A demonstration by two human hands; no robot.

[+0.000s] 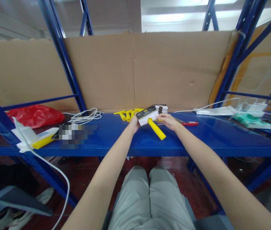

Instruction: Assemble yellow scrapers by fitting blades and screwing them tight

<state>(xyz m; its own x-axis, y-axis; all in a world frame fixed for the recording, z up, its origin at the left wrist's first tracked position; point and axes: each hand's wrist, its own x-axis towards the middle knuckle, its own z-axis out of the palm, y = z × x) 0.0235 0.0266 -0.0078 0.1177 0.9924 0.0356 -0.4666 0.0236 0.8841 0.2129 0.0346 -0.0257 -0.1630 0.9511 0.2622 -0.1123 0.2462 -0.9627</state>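
A yellow-handled squeegee (157, 129), its handle pointing down toward me, is held up over the blue shelf. A black-and-white printed card (147, 115) is around its head, which is hidden. My left hand (133, 124) is closed on the left end of the card and squeegee. At the right end, my right hand (168, 121) pinches the card's edge with thumb and fingers. Just behind stands a stack of printed cards (161, 109). Several yellow squeegees (127, 115) lie in a row at the back, left of the card.
A red pen (190, 123) lies right of my right hand. Coiled white cable (87, 115), a red plastic bag (36, 115) and a white power strip (25, 137) are on the left. A green-and-white packet (251, 119) lies far right. Cardboard (173, 70) walls the back.
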